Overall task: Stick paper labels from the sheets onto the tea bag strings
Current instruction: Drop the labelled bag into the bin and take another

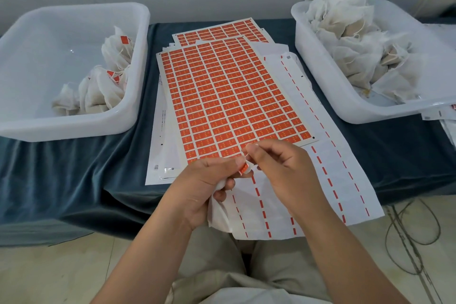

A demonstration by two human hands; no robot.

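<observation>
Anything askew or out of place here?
Nothing spilled or damaged. The label sheets lie fanned, not squared, and the spent backing sheet overhangs the front edge of the table.

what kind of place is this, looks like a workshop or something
Probably a small hand-packing workstation, maybe a workshop or home business. Sheets of orange labels lie on a cloth-draped table, a white tub on the right holds unlabelled tea bags, and a tub on the left holds labelled ones.
</observation>
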